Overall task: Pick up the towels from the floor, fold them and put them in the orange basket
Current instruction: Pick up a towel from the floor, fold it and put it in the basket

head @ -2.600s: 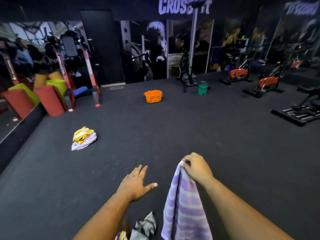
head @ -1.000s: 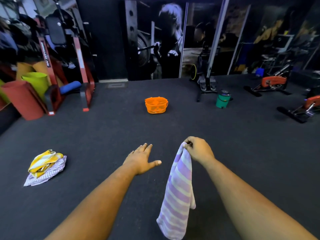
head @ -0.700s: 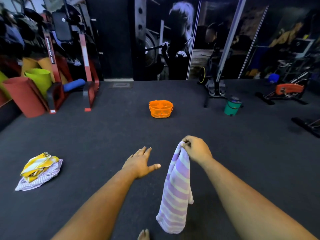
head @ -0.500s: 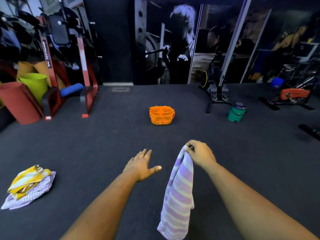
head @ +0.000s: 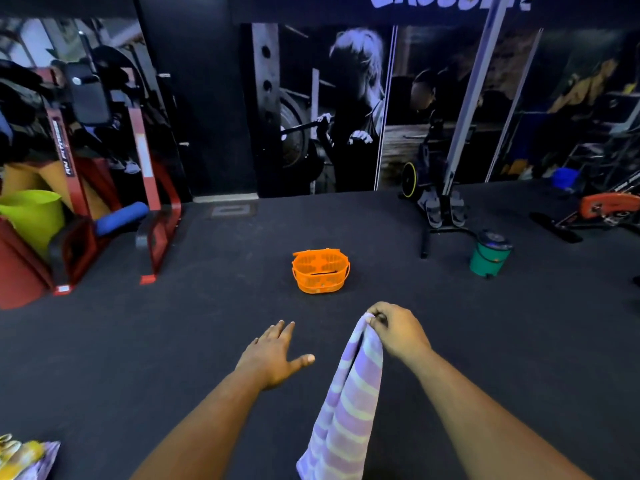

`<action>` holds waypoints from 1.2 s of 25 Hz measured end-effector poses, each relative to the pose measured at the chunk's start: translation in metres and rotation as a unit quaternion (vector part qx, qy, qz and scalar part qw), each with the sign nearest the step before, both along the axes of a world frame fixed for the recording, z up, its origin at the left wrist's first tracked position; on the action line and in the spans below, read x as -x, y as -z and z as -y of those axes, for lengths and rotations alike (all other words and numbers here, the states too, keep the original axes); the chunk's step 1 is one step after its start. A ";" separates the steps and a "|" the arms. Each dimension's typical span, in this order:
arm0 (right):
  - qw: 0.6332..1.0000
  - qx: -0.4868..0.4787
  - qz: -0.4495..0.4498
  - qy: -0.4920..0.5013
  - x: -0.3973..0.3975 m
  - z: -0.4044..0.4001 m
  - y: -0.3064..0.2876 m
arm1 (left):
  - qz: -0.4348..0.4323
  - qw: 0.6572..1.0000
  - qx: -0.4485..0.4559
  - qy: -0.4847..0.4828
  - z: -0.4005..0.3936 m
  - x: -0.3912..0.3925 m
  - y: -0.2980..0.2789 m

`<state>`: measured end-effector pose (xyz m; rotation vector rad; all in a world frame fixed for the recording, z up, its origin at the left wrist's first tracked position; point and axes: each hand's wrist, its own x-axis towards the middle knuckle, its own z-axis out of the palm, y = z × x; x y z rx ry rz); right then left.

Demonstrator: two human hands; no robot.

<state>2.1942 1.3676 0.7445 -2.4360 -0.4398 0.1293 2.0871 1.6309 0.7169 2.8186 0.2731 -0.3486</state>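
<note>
Short of the empty-looking orange basket (head: 320, 273), right hand (head: 398, 330) pinches a hanging striped towel (head: 346, 407); left hand (head: 273, 353) spread, empty; floor towels (head: 24, 457) remain.

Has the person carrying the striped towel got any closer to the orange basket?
Yes. The orange basket now looms larger and nearer the right hand gripping the striped towel, so the person has walked toward it.

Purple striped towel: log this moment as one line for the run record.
right hand grips purple striped towel, hanging | left hand open, empty | orange basket ahead on floor | more towels on floor, lower left
</note>
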 end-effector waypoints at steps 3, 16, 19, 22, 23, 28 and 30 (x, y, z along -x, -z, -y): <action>0.998 -0.036 -0.019 -0.043 -0.076 -0.016 0.008 | 0.006 1.000 0.003 -0.008 -0.004 -0.069 0.004; 0.979 -0.051 -0.036 -0.195 -0.372 -0.114 -0.010 | 0.038 0.997 0.071 -0.019 -0.058 -0.359 0.005; 0.975 -0.062 -0.037 -0.210 -0.430 -0.146 -0.008 | 0.080 0.972 0.215 0.040 -0.076 -0.430 -0.003; 0.971 -0.066 -0.042 -0.224 -0.490 -0.178 -0.019 | 0.106 0.936 0.332 0.052 -0.093 -0.504 -0.019; 0.972 -0.074 -0.042 -0.221 -0.510 -0.187 -0.025 | 0.106 0.927 0.356 0.052 -0.102 -0.530 -0.024; 0.976 -0.095 0.001 -0.194 -0.600 -0.204 -0.049 | -0.006 0.925 0.377 0.045 -0.142 -0.619 -0.003; 0.981 -0.116 0.031 -0.149 -0.643 -0.203 -0.049 | -0.045 0.958 0.268 0.092 -0.155 -0.643 0.015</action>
